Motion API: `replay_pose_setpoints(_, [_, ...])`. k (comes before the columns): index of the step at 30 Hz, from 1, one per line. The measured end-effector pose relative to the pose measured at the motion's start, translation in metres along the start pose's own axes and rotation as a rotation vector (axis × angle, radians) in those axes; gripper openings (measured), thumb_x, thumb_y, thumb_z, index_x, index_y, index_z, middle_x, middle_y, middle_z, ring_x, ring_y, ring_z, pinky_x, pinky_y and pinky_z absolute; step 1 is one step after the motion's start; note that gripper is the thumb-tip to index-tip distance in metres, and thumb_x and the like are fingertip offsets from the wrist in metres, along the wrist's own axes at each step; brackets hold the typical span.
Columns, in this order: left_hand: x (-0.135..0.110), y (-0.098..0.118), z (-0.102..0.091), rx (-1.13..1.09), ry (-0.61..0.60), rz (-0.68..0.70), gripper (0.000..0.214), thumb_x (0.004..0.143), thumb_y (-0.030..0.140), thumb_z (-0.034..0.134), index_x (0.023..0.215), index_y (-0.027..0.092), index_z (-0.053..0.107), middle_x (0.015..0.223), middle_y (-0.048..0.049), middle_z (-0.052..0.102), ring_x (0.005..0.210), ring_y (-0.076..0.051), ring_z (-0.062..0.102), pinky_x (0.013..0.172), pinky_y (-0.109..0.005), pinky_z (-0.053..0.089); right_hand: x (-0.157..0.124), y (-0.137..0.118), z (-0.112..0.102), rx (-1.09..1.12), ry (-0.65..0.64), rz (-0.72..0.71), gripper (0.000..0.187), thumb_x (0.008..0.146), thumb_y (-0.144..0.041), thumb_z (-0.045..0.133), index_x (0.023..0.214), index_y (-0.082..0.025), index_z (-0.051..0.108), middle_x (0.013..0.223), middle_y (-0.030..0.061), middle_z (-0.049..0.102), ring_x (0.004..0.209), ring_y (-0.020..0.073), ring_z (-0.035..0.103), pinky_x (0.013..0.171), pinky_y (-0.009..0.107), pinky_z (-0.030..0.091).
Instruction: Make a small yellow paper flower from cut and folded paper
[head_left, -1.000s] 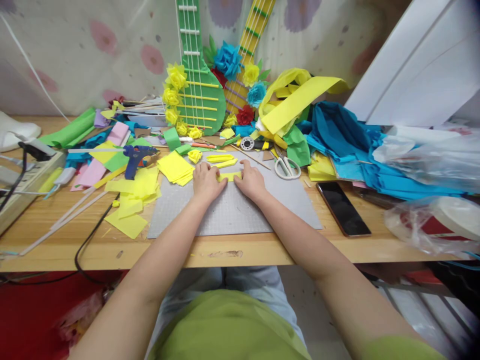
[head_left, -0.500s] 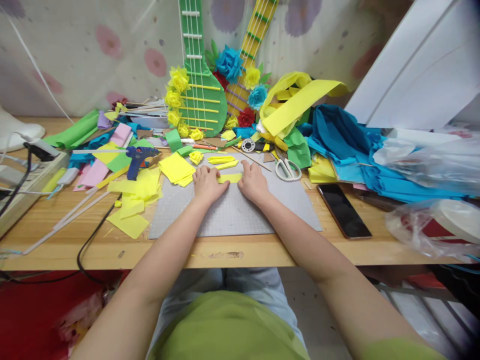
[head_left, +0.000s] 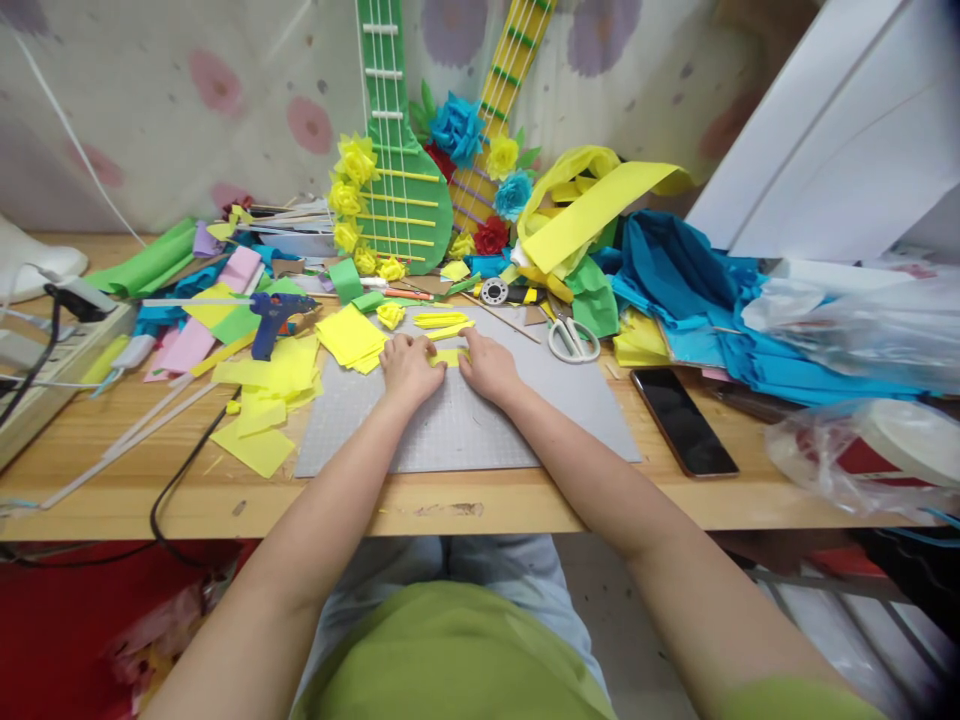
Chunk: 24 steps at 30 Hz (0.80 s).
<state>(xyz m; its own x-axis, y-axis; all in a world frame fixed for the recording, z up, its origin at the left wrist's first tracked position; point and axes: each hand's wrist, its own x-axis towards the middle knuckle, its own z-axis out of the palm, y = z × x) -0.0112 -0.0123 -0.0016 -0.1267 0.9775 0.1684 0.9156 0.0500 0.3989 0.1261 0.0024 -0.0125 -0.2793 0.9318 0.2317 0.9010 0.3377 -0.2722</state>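
Note:
A small folded strip of yellow crepe paper (head_left: pixel 451 356) lies on the grey cutting mat (head_left: pixel 465 435), between my two hands. My left hand (head_left: pixel 409 370) is closed over the strip's left end, fingers curled and pressed down. At the other end, my right hand (head_left: pixel 489 368) grips the paper with thumb and forefinger; its other fingers are tucked under and partly hidden. Just beyond the hands are narrow rolled yellow paper pieces (head_left: pixel 441 320) and a small yellow paper flower (head_left: pixel 390 315). A stack of yellow paper squares (head_left: pixel 349 336) sits left of my left hand.
White-handled scissors (head_left: pixel 574 340) lie at the mat's back right, with a phone (head_left: pixel 685 422) farther right. A blue glue gun (head_left: pixel 274 322) rests on the left amid paper scraps. Behind stand a green paper guitar (head_left: pixel 409 205) and a yellow one (head_left: pixel 501 100). Blue paper (head_left: pixel 675 265) is heaped right.
My right hand has moved slightly left, closer to my left hand, and less of the yellow strip shows between them. The camera view has shifted slightly.

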Motion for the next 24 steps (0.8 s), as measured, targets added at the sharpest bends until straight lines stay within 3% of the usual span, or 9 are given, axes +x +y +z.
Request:
replay_pose_setpoints(3, [-0.001,-0.006,-0.004,-0.015,-0.009,-0.038,0.018,0.070,0.026,0.057,0.088,0.027,0.060,0.105,-0.0073,0.048,0.106,-0.027,0.040,0.091,-0.040,0.030,0.000,0.002,0.000,0.003,0.025,-0.009,0.035,0.081,-0.022,0.040,0.116,-0.015,0.044,0.097,0.0118,0.063,0.090,0.0238,0.057,0.074,0.032,0.041])
replay_pose_setpoints(8, [-0.001,-0.017,-0.008,0.006,0.019,-0.020,0.032,0.073,0.013,0.046,0.099,0.026,0.059,0.102,-0.0085,0.053,0.103,-0.026,0.043,0.087,-0.039,0.034,-0.001,0.002,0.001,0.044,0.024,0.007,0.034,0.081,-0.022,0.039,0.115,-0.016,0.044,0.099,0.0114,0.062,0.091,0.0229,0.055,0.074,0.032,0.041])
replay_pose_setpoints(12, [0.000,-0.020,-0.007,-0.031,0.020,0.015,0.026,0.076,0.026,0.048,0.100,0.025,0.059,0.103,-0.0074,0.055,0.104,-0.025,0.044,0.089,-0.038,0.033,-0.001,0.005,0.000,0.136,0.061,0.010,0.032,0.082,-0.023,0.038,0.111,-0.017,0.047,0.098,0.0091,0.060,0.092,0.0209,0.052,0.077,0.032,0.041])
replay_pose_setpoints(15, [0.001,-0.018,-0.006,-0.043,-0.015,0.075,0.025,0.070,0.040,0.058,0.087,0.024,0.062,0.100,-0.0064,0.055,0.103,-0.025,0.045,0.089,-0.037,0.034,-0.002,0.008,-0.002,0.165,0.136,-0.033,0.031,0.079,-0.023,0.041,0.108,-0.017,0.050,0.099,0.0084,0.058,0.095,0.0212,0.048,0.079,0.032,0.040])
replay_pose_setpoints(19, [0.001,-0.018,-0.004,-0.060,-0.030,0.104,0.020,0.067,0.039,0.062,0.078,0.021,0.061,0.095,-0.0058,0.056,0.098,-0.024,0.047,0.086,-0.035,0.035,-0.003,0.011,-0.003,0.149,0.127,-0.160,0.036,0.072,-0.020,0.049,0.108,-0.015,0.053,0.100,0.0094,0.058,0.096,0.0236,0.045,0.084,0.035,0.038])
replay_pose_setpoints(24, [0.002,-0.020,0.000,-0.070,-0.015,0.156,0.029,0.069,0.034,0.062,0.095,0.021,0.058,0.097,-0.0051,0.058,0.096,-0.023,0.048,0.084,-0.036,0.035,-0.004,0.011,0.000,0.161,0.113,-0.244,0.034,0.074,-0.017,0.047,0.106,-0.016,0.055,0.096,0.0090,0.059,0.092,0.0231,0.045,0.082,0.036,0.038])
